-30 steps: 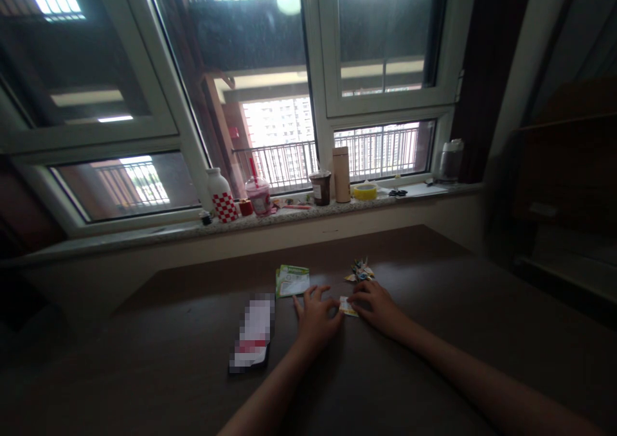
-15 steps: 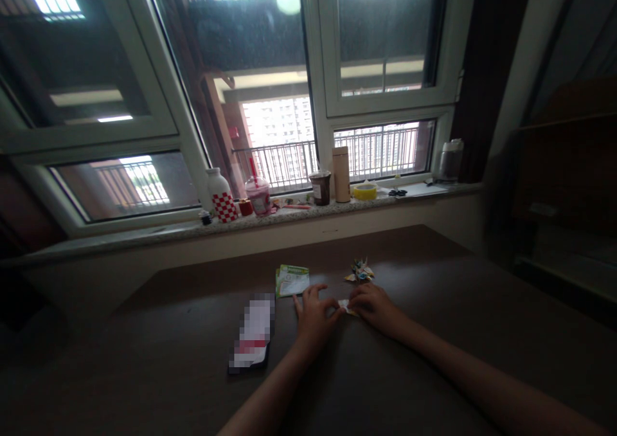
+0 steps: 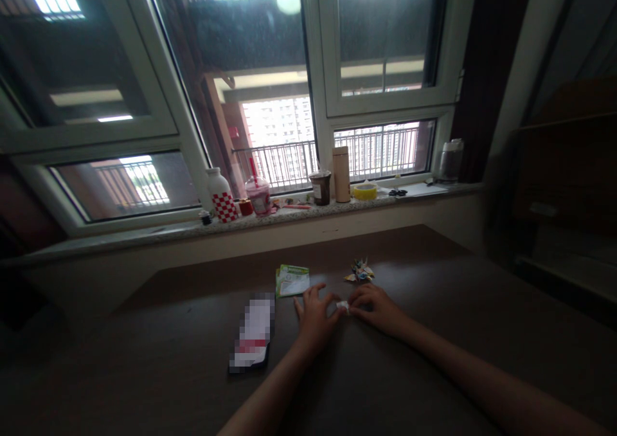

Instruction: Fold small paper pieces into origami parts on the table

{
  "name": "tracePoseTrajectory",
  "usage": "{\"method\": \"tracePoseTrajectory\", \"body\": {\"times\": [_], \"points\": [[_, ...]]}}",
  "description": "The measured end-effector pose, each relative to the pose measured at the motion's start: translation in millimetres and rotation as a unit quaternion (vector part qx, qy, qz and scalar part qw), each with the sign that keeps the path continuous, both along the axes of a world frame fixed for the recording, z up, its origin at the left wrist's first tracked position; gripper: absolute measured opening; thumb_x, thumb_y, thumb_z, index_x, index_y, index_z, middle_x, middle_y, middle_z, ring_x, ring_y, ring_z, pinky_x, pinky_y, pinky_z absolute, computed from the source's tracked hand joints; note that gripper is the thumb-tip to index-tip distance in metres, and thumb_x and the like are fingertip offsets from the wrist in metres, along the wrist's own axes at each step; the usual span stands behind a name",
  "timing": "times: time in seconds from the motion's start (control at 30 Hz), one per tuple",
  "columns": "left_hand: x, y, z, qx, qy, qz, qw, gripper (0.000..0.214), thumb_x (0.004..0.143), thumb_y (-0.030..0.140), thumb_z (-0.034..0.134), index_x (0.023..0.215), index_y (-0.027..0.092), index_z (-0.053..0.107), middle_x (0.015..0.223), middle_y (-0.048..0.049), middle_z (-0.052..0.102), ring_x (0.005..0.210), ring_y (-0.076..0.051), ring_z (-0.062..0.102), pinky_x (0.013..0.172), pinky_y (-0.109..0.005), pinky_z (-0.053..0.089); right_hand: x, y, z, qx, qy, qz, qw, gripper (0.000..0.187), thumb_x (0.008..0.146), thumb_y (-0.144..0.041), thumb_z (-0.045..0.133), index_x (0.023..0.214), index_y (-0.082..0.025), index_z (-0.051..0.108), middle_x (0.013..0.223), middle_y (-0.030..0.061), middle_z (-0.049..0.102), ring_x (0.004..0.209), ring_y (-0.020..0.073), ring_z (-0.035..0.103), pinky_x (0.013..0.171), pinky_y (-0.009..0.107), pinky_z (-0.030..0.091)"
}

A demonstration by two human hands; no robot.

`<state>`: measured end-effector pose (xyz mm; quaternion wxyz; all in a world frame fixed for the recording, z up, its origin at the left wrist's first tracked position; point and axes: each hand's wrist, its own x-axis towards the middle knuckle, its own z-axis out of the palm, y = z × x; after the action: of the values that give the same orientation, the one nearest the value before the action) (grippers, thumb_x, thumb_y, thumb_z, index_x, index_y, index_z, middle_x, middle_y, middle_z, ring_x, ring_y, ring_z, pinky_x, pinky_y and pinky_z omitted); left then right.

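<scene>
A small piece of whitish paper [image 3: 342, 305] is between my two hands, low over the dark table. My left hand [image 3: 315, 315] has its thumb and index finger at the paper's left edge, with the other fingers spread toward the packet. At the right edge, the thumb and fingertips of my right hand [image 3: 378, 308] pinch the paper. Just beyond the right hand lies a spiky cluster of folded paper pieces [image 3: 360, 271], patterned in several colours. Fine folds in the held paper are too small to make out.
Left of my hands lie a green-edged packet of paper [image 3: 294, 280] and a phone-like object [image 3: 251, 333] with a blurred face. Along the windowsill [image 3: 193, 231] stand a checkered bottle [image 3: 222, 195], drink cups [image 3: 320, 187], a tan flask [image 3: 340, 174], yellow tape [image 3: 365, 192] and scissors [image 3: 398, 193].
My right hand's fingers have shifted slightly and opened a gap between thumb and index. The paper between the hands looks smaller and its angle has changed. Everything else stays in place.
</scene>
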<state>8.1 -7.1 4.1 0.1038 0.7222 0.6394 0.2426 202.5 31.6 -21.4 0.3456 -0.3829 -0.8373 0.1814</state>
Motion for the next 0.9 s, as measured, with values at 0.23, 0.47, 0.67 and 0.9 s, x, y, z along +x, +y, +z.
{"method": "tracePoseTrajectory", "body": {"times": [0.23, 0.47, 0.67, 0.9], "points": [[0.8, 2.0, -0.4, -0.008, 0.025, -0.005, 1.0, 0.02, 0.085, 0.045, 0.061, 0.101, 0.042, 0.071, 0.147, 0.0002, 0.044, 0.139, -0.032, 0.028, 0.107, -0.075, 0.009, -1.8, 2.6, -1.9, 0.004, -0.017, 0.0, 1.0, 0.014, 0.086, -0.034, 0.063, 0.085, -0.026, 0.074, 0.098, 0.0024, 0.072, 0.103, 0.0215, 0.061, 0.097, 0.038, 0.042], [2.1, 1.7, -1.1, -0.003, 0.01, -0.015, 1.0, 0.019, 0.086, 0.044, 0.058, 0.099, 0.042, 0.072, 0.146, 0.0017, 0.046, 0.139, -0.031, 0.029, 0.107, -0.075, 0.009, -5.0, 0.5, -1.3, 0.02, -0.04, -0.025, 0.999, 0.01, 0.086, -0.028, 0.064, 0.09, -0.024, 0.072, 0.099, 0.0036, 0.07, 0.106, 0.0231, 0.059, 0.099, 0.041, 0.04], [2.3, 3.1, -2.1, -0.009, 0.01, 0.001, 1.0, 0.017, 0.084, 0.044, 0.06, 0.097, 0.042, 0.072, 0.145, 0.0022, 0.046, 0.139, -0.031, 0.029, 0.107, -0.075, 0.007, -6.4, 0.6, -2.1, 0.028, -0.05, -0.037, 0.998, 0.009, 0.086, -0.027, 0.063, 0.09, -0.024, 0.07, 0.099, 0.0033, 0.069, 0.105, 0.023, 0.059, 0.099, 0.041, 0.039], [3.0, 5.5, -3.9, -0.011, 0.028, 0.017, 0.999, 0.016, 0.085, 0.047, 0.059, 0.095, 0.042, 0.072, 0.145, 0.0036, 0.047, 0.138, -0.031, 0.03, 0.105, -0.078, 0.007, -6.0, -3.8, 0.5, 0.086, -0.059, -0.029, 0.994, 0.008, 0.085, -0.023, 0.064, 0.09, -0.024, 0.07, 0.096, 0.0025, 0.069, 0.102, 0.0217, 0.059, 0.101, 0.043, 0.036]]}}
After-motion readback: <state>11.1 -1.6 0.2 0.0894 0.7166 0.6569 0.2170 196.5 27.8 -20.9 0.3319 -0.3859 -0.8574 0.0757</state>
